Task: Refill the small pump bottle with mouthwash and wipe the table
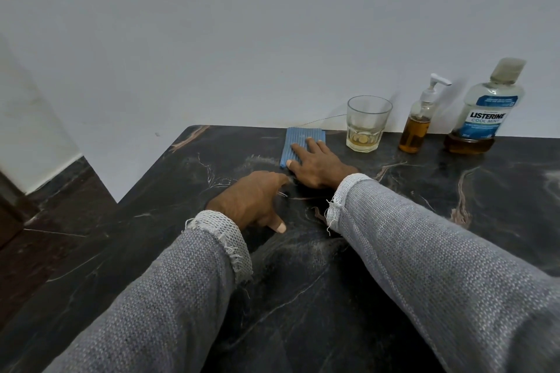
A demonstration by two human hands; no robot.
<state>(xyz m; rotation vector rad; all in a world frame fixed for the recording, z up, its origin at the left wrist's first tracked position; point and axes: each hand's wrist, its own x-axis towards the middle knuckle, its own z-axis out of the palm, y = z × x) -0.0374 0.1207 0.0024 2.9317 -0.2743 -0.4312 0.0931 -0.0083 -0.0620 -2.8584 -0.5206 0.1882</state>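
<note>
Wipe step: right hand (315, 165), fingers flat, presses folded blue ribbed cloth (298, 142) nr tabletop's far edge, left hand (253, 200) loosely curled, holding nothing; next sweep cloth w/ steady pressure.

Your right hand (315, 165) lies palm down, fingers straight and spread, arm stretched forward. Your left hand (250, 201) rests beside it, fingers loosely curled, thumb out. Both forearms are sleeved.

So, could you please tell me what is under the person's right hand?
The right hand rests flat on a folded blue ribbed cloth lying on the dark marble table. The cloth's near corner and the tabletop beneath are covered.
</note>
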